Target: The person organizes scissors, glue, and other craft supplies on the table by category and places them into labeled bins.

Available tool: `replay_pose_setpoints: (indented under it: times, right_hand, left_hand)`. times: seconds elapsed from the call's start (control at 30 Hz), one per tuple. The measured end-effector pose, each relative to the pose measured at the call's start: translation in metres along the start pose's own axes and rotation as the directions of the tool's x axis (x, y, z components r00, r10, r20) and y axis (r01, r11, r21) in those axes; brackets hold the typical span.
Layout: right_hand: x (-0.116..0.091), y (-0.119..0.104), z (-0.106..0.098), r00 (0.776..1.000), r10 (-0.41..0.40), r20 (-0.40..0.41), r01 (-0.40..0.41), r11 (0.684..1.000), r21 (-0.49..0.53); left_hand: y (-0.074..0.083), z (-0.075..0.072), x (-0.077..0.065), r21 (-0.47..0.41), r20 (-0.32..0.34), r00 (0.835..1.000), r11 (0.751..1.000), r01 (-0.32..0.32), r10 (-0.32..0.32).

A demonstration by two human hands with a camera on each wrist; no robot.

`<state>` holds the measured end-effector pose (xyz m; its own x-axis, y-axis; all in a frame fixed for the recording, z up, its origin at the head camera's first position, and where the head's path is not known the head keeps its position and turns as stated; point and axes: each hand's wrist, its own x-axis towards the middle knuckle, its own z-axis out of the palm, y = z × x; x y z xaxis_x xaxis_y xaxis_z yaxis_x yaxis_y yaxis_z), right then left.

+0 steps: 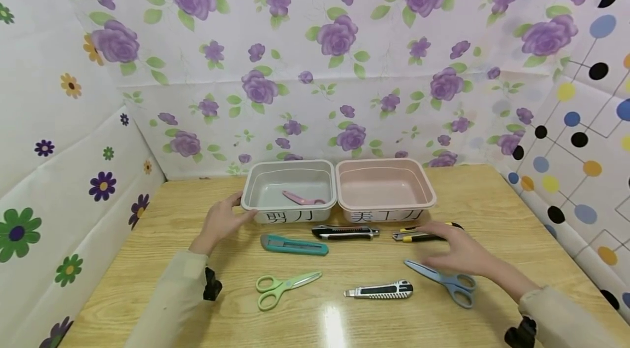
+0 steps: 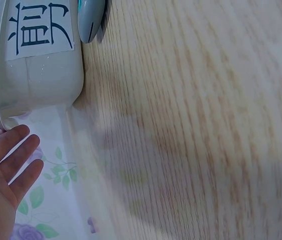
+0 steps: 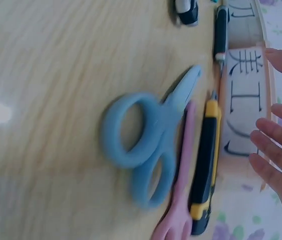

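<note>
My left hand (image 1: 223,222) rests at the left front corner of the grey bin (image 1: 249,186), thumb by the front rim and fingers (image 2: 24,150) extended along its side. A pair of pink scissors (image 1: 301,199) lies in that bin. Over the table at right, my right hand (image 1: 460,249) hovers with spread fingers and nothing held. It partly covers a yellow and black utility knife (image 1: 408,235). Blue scissors (image 1: 447,279) lie just below it. In the right wrist view, more pink scissors (image 3: 181,175) lie between the blue scissors and that knife; the hand hides them in the head view.
A pink bin (image 1: 429,189) stands right of the grey one. Before the bins lie a black utility knife (image 1: 344,232), a teal utility knife (image 1: 294,245), green scissors (image 1: 285,288) and a silver and black utility knife (image 1: 379,290). Flowered cloth (image 1: 305,102) hangs behind.
</note>
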<state>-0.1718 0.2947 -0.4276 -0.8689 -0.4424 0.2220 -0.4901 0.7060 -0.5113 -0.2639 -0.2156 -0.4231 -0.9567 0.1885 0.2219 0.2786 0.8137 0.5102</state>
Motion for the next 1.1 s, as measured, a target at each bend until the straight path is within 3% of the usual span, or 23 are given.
replay_pose_setpoints:
  times: [0.1,0.37,0.6,1.1]
  right_hand:
    - [-0.011,0.006,-0.001,1.0,0.027,-0.002,-0.027,1.0,0.01]
    - [-0.043,0.014,0.008,0.999,-0.036,-0.036,0.031,0.99,-0.135]
    - [-0.067,0.024,0.012,0.997,0.025,-0.071,-0.035,0.988,-0.153]
    - [-0.077,0.035,0.018,0.991,0.128,-0.027,-0.131,0.973,-0.188]
  left_hand:
    - [-0.001,0.0,0.001,0.003,-0.002,1.0,1.0,-0.004,0.004]
    - [-0.003,0.001,0.002,-0.001,-0.004,1.0,1.0,0.003,-0.003]
    - [-0.003,0.003,0.003,-0.006,-0.015,1.0,1.0,-0.001,0.001]
    - [-0.003,0.003,0.002,-0.006,-0.017,1.0,1.0,0.002,-0.002]
